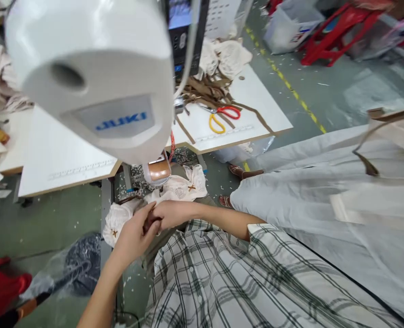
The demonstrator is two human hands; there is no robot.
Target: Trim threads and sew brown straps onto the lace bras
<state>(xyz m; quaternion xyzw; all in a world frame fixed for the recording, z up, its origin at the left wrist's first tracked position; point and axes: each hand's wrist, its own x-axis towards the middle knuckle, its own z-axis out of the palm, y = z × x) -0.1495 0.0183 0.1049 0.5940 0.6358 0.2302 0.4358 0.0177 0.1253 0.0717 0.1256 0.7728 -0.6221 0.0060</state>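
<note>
My left hand (133,234) and my right hand (172,214) meet over my lap, fingers curled inward and touching each other. Whatever sits between the fingertips is hidden by the hands. Pale lace, bra-like pieces lie against them: one lace cup (118,221) with a small brown bow rests beside my left hand, and more lace fabric (184,184) with another brown bow spreads just beyond my right hand. Above the lace is the lower end of a white sewing machine head (120,118), marked JUKI, with a copper-coloured part (159,169) beneath it.
Red-and-yellow-handled scissors (224,116) and brown straps (205,91) lie on the white table (273,120). More lace pieces (229,57) are piled behind. To the right stands a person in pale grey clothing (300,182). Red stools (341,32) and a plastic bin (290,27) are on the floor.
</note>
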